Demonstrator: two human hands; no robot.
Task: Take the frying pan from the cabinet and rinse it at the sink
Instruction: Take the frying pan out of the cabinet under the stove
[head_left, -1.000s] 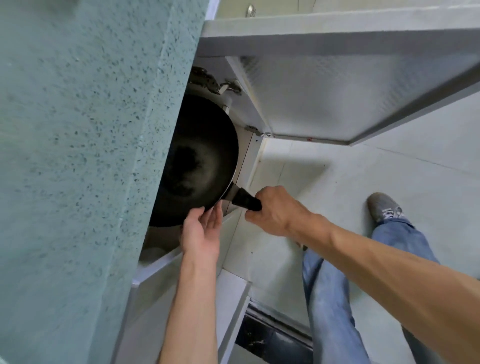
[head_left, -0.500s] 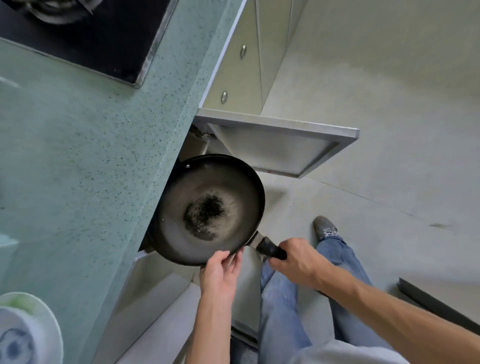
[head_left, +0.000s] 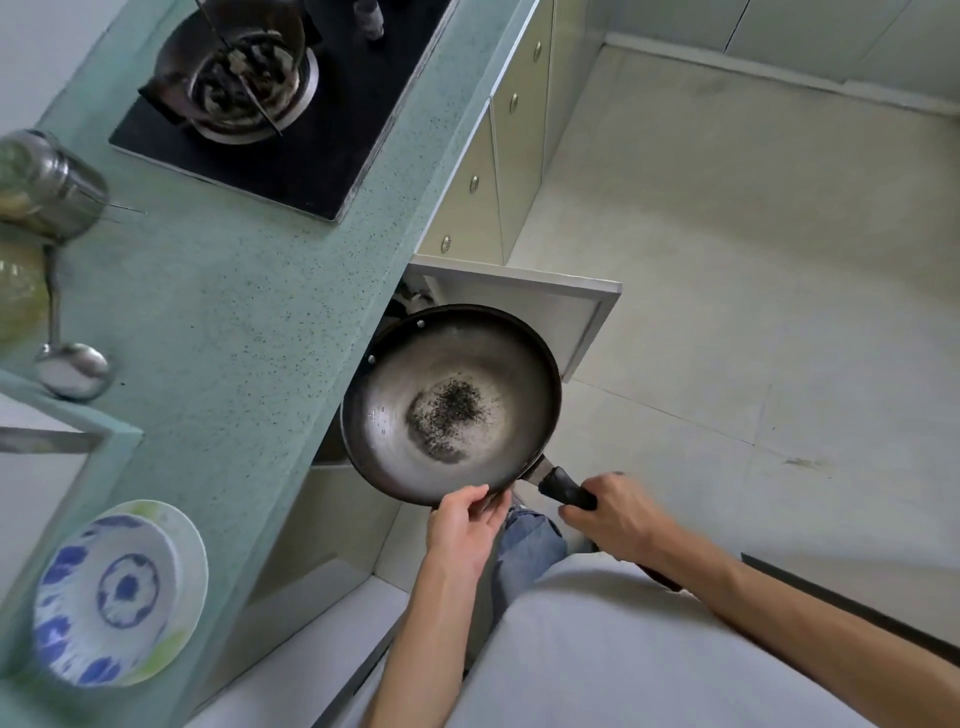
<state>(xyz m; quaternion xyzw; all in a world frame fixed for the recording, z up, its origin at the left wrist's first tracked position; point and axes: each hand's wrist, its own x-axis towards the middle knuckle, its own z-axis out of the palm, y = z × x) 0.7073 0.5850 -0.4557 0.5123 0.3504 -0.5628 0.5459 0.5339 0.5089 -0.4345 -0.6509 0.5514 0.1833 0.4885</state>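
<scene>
The frying pan is out of the cabinet, held level in the air just right of the desk edge, in front of the open cabinet door. Right hand grip is clenched around the black handle. Left hand is under the pan's near rim, fingers curled against it, more a support than a full grasp. There is dark speckled residue in the pan's middle.

Risks, as judged from here:
- The pan's far rim sits close to the open door, and its left rim sits close to the desk edge. A swing up or to the left could knock either one, jolting the grip.
- The left hand only cups the rim. If it lets go early, all the weight falls to the handle grip and the pan may tip, spilling the residue onto the floor.
- The desk carries clutter: a blue-patterned bowl on the near left, a ladle and a metal jar further back, and a stove with a pot at the far end. A low carry across the desk could clip the bowl or ladle.
- The sink itself is not clearly visible, so the carry path is uncertain.
- The open door stands beside the person's legs and could catch a knee on turning.
</scene>
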